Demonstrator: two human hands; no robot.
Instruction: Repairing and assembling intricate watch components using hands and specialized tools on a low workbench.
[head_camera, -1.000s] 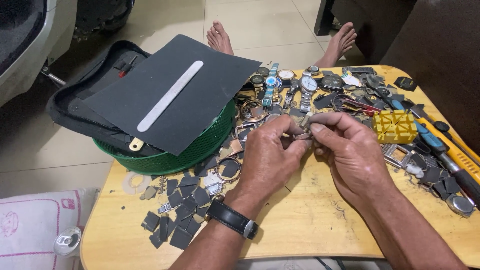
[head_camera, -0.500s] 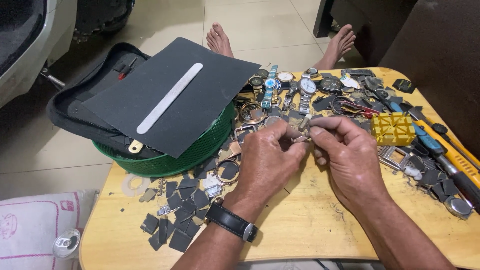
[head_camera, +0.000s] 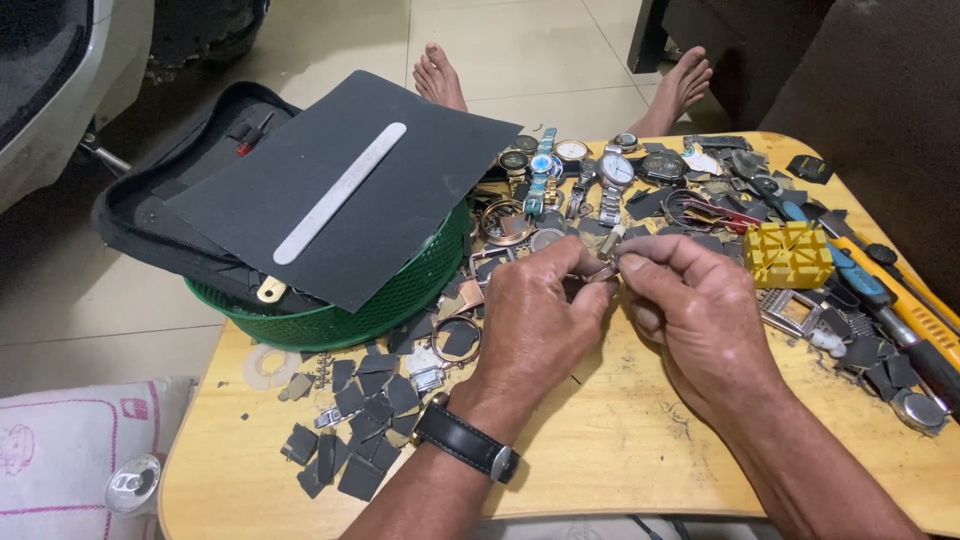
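At the frame's centre, above the wooden table (head_camera: 600, 470), the left hand (head_camera: 535, 320) and right hand (head_camera: 700, 310) pinch closed on a small metal watch part (head_camera: 603, 268) lying crosswise between their fingertips, equally near both.

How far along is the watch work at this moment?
Done: nothing shows as finished. In hand: left hand and right hand pinch a small metal watch part between fingertips. Left: several watches lined up beyond, loose dark pieces scattered on the wooden table.
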